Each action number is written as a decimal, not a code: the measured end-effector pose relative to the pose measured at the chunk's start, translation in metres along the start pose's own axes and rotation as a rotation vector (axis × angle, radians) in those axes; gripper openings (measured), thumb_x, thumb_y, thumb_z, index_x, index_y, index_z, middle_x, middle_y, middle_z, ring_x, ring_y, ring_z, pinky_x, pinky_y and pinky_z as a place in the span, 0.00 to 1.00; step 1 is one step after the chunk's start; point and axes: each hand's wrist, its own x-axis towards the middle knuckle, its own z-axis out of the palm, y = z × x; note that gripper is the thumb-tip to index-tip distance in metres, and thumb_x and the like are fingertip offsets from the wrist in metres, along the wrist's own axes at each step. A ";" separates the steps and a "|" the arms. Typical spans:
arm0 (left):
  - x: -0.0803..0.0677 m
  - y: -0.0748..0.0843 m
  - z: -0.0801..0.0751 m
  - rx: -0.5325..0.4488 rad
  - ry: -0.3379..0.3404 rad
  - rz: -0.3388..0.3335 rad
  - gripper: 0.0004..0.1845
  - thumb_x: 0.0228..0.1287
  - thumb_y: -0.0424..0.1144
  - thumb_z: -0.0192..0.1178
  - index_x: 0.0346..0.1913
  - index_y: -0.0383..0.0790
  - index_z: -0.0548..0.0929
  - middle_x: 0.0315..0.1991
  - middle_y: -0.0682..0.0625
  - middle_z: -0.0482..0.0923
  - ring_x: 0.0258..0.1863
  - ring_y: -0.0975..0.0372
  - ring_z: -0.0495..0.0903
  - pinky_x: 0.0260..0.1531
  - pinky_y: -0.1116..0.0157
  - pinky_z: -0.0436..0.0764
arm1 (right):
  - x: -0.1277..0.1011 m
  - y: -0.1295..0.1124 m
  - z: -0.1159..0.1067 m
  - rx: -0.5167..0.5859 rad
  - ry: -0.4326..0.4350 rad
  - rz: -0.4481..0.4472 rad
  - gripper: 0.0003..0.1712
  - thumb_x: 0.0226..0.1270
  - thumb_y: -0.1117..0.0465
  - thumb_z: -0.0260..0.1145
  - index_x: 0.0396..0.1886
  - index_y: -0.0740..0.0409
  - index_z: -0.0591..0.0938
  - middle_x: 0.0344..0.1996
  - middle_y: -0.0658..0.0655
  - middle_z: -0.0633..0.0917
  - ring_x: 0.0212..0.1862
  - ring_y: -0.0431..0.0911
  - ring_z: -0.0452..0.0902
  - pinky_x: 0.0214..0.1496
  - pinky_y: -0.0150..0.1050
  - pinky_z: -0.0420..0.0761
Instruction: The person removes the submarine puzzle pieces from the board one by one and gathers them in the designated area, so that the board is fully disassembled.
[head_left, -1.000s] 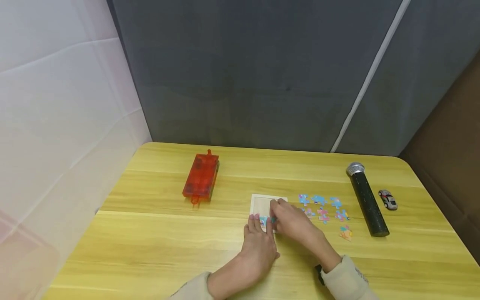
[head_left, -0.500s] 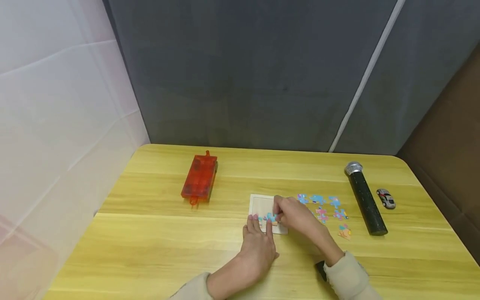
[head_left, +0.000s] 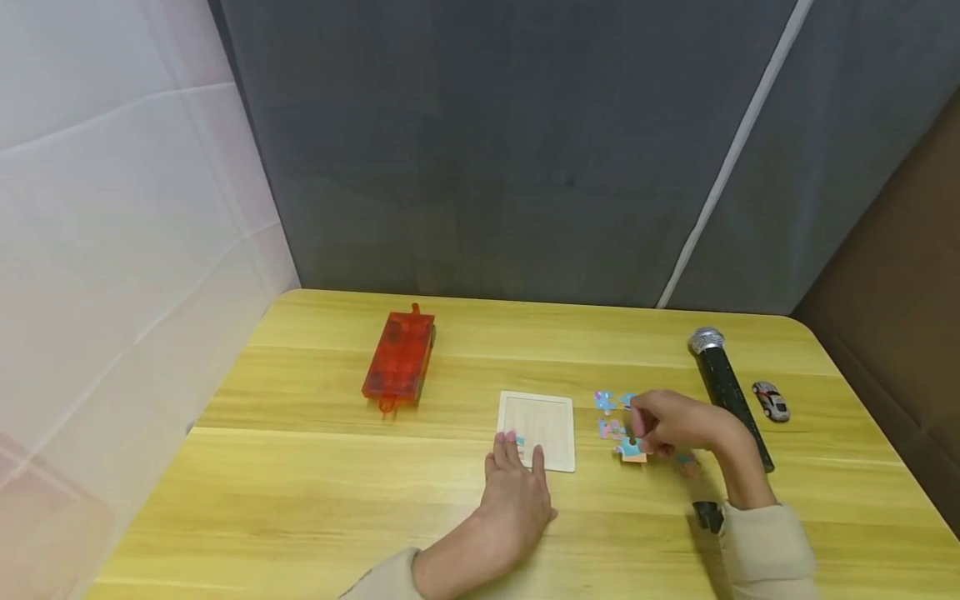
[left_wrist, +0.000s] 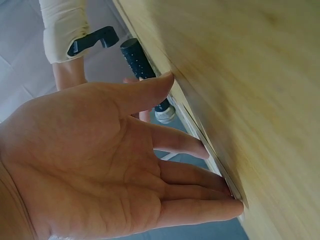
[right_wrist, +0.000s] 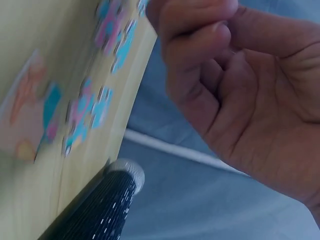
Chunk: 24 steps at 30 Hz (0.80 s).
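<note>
A pale wooden puzzle tray (head_left: pixel 558 417) lies in the middle of the table in the head view. My left hand (head_left: pixel 516 500) rests on its near left edge with straight fingers, beside a puzzle piece (head_left: pixel 521 443) in that corner, partly covered by the fingers. In the left wrist view the left hand (left_wrist: pixel 120 170) shows its palm, fingertips along the tray's edge. To the tray's right, my right hand (head_left: pixel 675 423) pinches a blue and orange puzzle piece (head_left: pixel 630 451). The right wrist view shows the right hand (right_wrist: pixel 215 70) with curled fingers; the pinched piece is out of sight there.
Loose puzzle pieces (head_left: pixel 604 402) lie right of the tray, some hidden behind the right hand. A black microphone (head_left: pixel 726 387) and a toy car (head_left: pixel 771 401) are at the right. A translucent red box (head_left: pixel 401 354) lies left. Fabric walls (head_left: pixel 480 150) stand behind the table.
My right hand has moved right from the tray to the loose pieces, carrying the blue and orange puzzle piece out of the tray. My left hand has stayed on the tray's edge.
</note>
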 end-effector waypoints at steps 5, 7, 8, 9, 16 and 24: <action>-0.002 -0.003 -0.005 -0.007 -0.018 -0.010 0.42 0.79 0.74 0.47 0.84 0.53 0.71 0.76 0.35 0.74 0.77 0.43 0.75 0.69 0.57 0.84 | -0.006 0.006 -0.005 0.080 -0.071 0.091 0.11 0.71 0.82 0.63 0.32 0.65 0.77 0.27 0.55 0.78 0.20 0.40 0.69 0.22 0.33 0.71; -0.003 -0.004 -0.008 -0.010 -0.021 -0.014 0.42 0.79 0.75 0.47 0.84 0.53 0.70 0.76 0.35 0.74 0.77 0.43 0.75 0.69 0.58 0.84 | -0.006 0.006 -0.005 0.084 -0.076 0.119 0.11 0.69 0.82 0.64 0.31 0.66 0.78 0.28 0.56 0.79 0.20 0.41 0.70 0.22 0.33 0.71; -0.004 -0.005 -0.009 -0.010 -0.020 -0.015 0.42 0.79 0.75 0.47 0.84 0.54 0.71 0.76 0.35 0.74 0.77 0.43 0.76 0.69 0.58 0.84 | -0.006 0.006 -0.005 0.081 -0.078 0.131 0.11 0.69 0.83 0.64 0.31 0.66 0.78 0.27 0.56 0.79 0.19 0.41 0.70 0.22 0.33 0.71; -0.004 -0.005 -0.010 -0.010 -0.019 -0.015 0.42 0.79 0.75 0.47 0.84 0.54 0.71 0.76 0.35 0.75 0.77 0.44 0.76 0.69 0.58 0.84 | -0.007 0.006 -0.004 0.069 -0.073 0.145 0.11 0.68 0.83 0.65 0.31 0.66 0.78 0.27 0.56 0.79 0.19 0.41 0.71 0.23 0.33 0.71; -0.006 -0.006 -0.010 -0.017 -0.020 -0.023 0.42 0.78 0.74 0.48 0.84 0.54 0.71 0.76 0.36 0.75 0.77 0.44 0.76 0.69 0.59 0.84 | -0.011 0.004 -0.001 -0.035 -0.006 0.232 0.12 0.68 0.82 0.66 0.30 0.65 0.80 0.21 0.56 0.80 0.18 0.42 0.72 0.26 0.35 0.75; -0.003 -0.005 -0.005 -0.018 -0.004 -0.021 0.42 0.79 0.74 0.49 0.83 0.53 0.73 0.75 0.35 0.75 0.76 0.44 0.77 0.69 0.58 0.84 | -0.007 -0.002 0.005 -0.185 0.083 0.286 0.14 0.63 0.85 0.62 0.27 0.64 0.82 0.18 0.56 0.81 0.17 0.41 0.71 0.24 0.32 0.73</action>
